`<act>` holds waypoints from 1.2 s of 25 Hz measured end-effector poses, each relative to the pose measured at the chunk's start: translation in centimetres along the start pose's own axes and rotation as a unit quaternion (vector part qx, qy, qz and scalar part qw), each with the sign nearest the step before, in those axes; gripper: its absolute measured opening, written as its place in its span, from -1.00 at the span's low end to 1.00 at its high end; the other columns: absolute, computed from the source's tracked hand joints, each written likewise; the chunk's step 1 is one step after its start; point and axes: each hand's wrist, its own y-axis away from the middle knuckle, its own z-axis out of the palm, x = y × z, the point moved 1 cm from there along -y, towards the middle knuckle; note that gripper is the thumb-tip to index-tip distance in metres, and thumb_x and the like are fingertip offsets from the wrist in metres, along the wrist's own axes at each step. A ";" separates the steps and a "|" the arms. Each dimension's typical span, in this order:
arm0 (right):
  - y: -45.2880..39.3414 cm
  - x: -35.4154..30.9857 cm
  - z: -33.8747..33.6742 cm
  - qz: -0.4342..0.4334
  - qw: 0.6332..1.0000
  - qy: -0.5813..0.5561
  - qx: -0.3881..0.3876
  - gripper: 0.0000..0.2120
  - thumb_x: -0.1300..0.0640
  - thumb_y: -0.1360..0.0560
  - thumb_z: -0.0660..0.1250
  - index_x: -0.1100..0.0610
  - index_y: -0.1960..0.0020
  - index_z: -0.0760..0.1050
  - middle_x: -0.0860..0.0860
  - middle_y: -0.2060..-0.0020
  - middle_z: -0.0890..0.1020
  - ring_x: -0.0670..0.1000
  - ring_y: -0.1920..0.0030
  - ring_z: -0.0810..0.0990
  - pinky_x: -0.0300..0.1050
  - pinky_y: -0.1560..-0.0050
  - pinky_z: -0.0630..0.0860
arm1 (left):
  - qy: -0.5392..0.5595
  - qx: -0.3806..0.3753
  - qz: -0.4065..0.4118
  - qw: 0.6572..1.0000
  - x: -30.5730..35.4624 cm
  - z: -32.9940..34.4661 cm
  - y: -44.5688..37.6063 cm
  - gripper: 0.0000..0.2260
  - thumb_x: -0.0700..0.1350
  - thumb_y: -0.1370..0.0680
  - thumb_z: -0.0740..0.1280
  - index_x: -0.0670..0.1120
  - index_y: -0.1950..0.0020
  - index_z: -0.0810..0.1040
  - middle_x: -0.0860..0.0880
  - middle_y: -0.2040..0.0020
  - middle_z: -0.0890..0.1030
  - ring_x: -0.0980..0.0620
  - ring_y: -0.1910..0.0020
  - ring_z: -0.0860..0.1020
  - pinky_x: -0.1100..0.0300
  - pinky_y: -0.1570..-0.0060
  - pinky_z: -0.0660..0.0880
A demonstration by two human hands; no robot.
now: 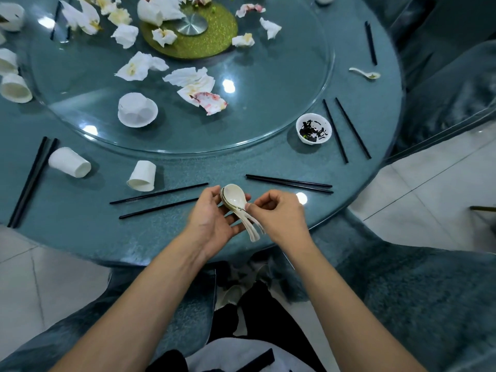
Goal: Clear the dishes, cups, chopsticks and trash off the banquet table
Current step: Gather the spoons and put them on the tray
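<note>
Clearing looks early-to-mid, judging by what's left. In hand so far: a nested stack of white soup spoons (236, 208), held over the near desk edge. Left hand (212, 218) cradles the stack from below w/ fingers curled round the bowls; right hand (279, 210) pinches the handles near the neck.

Still on the desk (268, 162): black chopstick pairs (288, 183) just beyond the hands & more around the rim, tipped paper cups (142, 175), a small sauce dish (314, 128) w/ dark residue, one lone spoon (365, 73) far right, crumpled stained napkins (200, 88) across the glass turntable (268, 108).

Spoons: glossy cream ceramic, thin dark rim line, handles fanned slightly, approx 3 – exact count unclear.
</note>
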 end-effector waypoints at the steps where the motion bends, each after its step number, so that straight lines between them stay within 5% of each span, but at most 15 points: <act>1: 0.3 0.0 -0.1 -0.004 1.000 0.009 0.001 -0.81 -0.04 -0.33 0.57 0.00 0.31 0.61 -0.17 0.44 0.64 -0.19 0.41 0.56 -0.13 0.24 0.58 | -0.003 -0.005 -0.003 1.000 -0.1 0.0 0.1 -0.73 0.03 -0.64 0.11 -0.11 -0.09 0.50 -0.20 -0.05 0.68 -0.18 -0.03 0.57 -0.20 -0.26 0.45; 6: 1.9 0.6 -1.0 -0.021 1.000 0.014 0.019 -0.83 -0.03 -0.35 0.56 0.01 0.24 0.61 -0.19 0.44 0.60 -0.21 0.42 0.53 -0.21 0.30 0.49 | -0.017 -0.037 -0.022 0.999 -0.8 0.5 0.5 -0.72 0.03 -0.65 0.09 -0.11 -0.08 0.51 -0.22 -0.12 0.67 -0.21 -0.12 0.58 -0.12 -0.15 0.49; 14: 4.4 1.3 -2.8 -0.034 0.998 0.013 0.056 -0.96 0.06 -0.43 0.51 -0.03 0.19 0.66 -0.28 0.36 0.63 -0.26 0.33 0.58 -0.32 0.25 0.50 | -0.039 -0.064 -0.039 0.996 -2.0 1.8 1.4 -0.67 0.02 -0.64 0.11 -0.13 -0.20 0.54 -0.22 -0.13 0.64 -0.13 0.04 0.61 -0.02 0.05 0.56; 22: 6.5 1.5 -3.9 -0.042 0.997 -0.012 0.057 -0.87 0.06 -0.44 0.49 -0.11 0.25 0.64 -0.27 0.38 0.64 -0.28 0.32 0.60 -0.46 0.32 0.45 | -0.051 -0.090 -0.054 0.993 -3.0 3.0 2.3 -0.70 -0.04 -0.60 0.14 -0.13 -0.20 0.54 -0.21 -0.13 0.64 -0.11 0.12 0.65 0.00 0.05 0.55; 26: 6.9 2.5 -5.9 -0.037 0.993 -0.050 0.096 -0.94 0.08 -0.48 0.47 -0.05 0.17 0.66 -0.13 0.32 0.70 -0.16 0.27 0.68 -0.23 0.19 0.60 | -0.057 -0.103 -0.074 0.990 -3.9 4.1 2.7 -0.71 -0.06 -0.61 0.15 -0.15 -0.20 0.55 -0.21 -0.04 0.68 -0.12 0.15 0.67 -0.02 0.11 0.63; 30: 7.5 4.1 -8.3 -0.051 0.987 -0.002 0.153 -0.98 0.05 -0.50 0.44 -0.06 0.08 0.64 -0.14 0.26 0.66 -0.19 0.23 0.64 -0.37 0.26 0.51 | -0.077 -0.122 -0.085 0.986 -4.7 5.9 3.2 -0.68 -0.06 -0.63 0.14 -0.19 -0.25 0.53 -0.30 -0.24 0.62 -0.21 0.04 0.69 -0.14 -0.01 0.64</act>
